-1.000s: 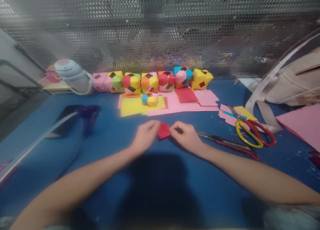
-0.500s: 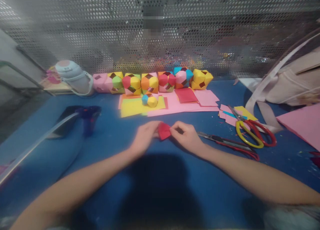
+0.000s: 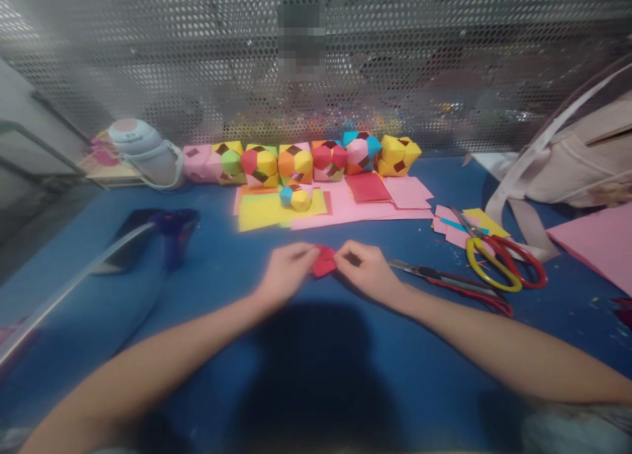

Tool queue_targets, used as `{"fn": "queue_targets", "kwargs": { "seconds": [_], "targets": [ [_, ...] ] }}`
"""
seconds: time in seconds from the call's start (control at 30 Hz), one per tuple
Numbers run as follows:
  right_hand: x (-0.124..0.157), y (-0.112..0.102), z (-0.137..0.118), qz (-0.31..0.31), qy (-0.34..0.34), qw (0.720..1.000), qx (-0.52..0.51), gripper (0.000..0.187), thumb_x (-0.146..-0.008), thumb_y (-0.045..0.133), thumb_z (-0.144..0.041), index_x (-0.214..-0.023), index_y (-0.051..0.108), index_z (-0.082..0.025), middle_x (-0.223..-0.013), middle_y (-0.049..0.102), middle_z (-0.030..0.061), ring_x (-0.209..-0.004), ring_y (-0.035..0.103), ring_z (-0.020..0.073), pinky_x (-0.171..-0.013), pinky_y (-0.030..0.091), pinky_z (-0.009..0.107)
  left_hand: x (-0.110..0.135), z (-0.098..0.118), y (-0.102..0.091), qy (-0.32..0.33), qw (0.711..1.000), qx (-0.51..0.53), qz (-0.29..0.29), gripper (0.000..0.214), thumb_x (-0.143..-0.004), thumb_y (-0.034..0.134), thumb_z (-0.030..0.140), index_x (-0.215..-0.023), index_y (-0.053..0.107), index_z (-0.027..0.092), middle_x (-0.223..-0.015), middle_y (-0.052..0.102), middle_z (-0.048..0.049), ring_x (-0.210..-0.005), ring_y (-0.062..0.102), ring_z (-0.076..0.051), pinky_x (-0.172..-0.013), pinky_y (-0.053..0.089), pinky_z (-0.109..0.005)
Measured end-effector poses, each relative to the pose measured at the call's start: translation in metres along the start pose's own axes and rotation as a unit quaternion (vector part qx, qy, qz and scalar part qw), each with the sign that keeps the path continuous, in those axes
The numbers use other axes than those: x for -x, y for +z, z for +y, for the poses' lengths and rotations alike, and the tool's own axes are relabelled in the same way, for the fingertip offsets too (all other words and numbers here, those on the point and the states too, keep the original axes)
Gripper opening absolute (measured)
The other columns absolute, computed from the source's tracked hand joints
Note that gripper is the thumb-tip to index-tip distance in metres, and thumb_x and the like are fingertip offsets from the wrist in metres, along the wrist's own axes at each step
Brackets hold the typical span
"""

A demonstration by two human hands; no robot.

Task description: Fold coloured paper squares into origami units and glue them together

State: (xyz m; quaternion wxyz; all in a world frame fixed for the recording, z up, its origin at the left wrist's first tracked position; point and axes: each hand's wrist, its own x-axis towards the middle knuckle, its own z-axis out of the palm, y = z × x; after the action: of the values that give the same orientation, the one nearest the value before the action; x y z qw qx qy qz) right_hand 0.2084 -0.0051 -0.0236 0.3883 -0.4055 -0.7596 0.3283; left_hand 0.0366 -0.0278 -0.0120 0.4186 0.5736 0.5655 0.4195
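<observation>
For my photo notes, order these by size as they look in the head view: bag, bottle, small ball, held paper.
1. Bag
2. Bottle
3. Small ball and held paper: too alike to rank

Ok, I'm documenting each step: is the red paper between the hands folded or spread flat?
Folded: the red paper shows a crease on its angular face.

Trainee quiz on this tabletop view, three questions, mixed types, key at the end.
1. Short answer: what do the left hand and right hand hold between them?
2. Multiple choice: where does the blue glue gun lie?
A) Between the hands
B) Left of both hands
C) Right of both hands
3. Fill in: one handle of the scissors is yellow, the other is ____.

Key: 1. a small piece of red paper; 2. B; 3. red.
</observation>
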Motion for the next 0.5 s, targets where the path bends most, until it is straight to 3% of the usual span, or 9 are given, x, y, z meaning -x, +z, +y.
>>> {"fn": "queue_targets", "kwargs": {
  "seconds": [0.27,0.5],
  "targets": [
    [0.001,0.0014,0.0019,-0.005,-0.013,1.0,0.021,0.015,-0.079,0.052,-0.021,-0.064,0.054,-0.018,-0.058,0.058,-0.0016,-0.053,0.049,0.0098,-0.052,0.038,0.022,-0.0035,-0.0079,0.0003,-0.027,0.998,0.059,-0.011,0.022,-0.076,0.059,0.035,-0.073,0.069,0.015,-0.07,0.066,-0.0008,-0.063,0.055,-0.012,-0.06,0.042,-0.022],
    [0.0001,0.0012,0.0023,-0.009,-0.038,0.999,0.012,0.013,-0.083,0.053,-0.026,-0.073,0.057,-0.018,-0.065,0.06,-0.0003,-0.059,0.053,0.0109,-0.057,0.042,0.022,-0.004,-0.0054,0.0006,-0.021,0.999,0.038,-0.019,0.021,-0.075,0.059,0.033,-0.073,0.07,0.016,-0.069,0.067,-0.0004,-0.063,0.057,-0.012,-0.061,0.043,-0.022]
  ]
}}
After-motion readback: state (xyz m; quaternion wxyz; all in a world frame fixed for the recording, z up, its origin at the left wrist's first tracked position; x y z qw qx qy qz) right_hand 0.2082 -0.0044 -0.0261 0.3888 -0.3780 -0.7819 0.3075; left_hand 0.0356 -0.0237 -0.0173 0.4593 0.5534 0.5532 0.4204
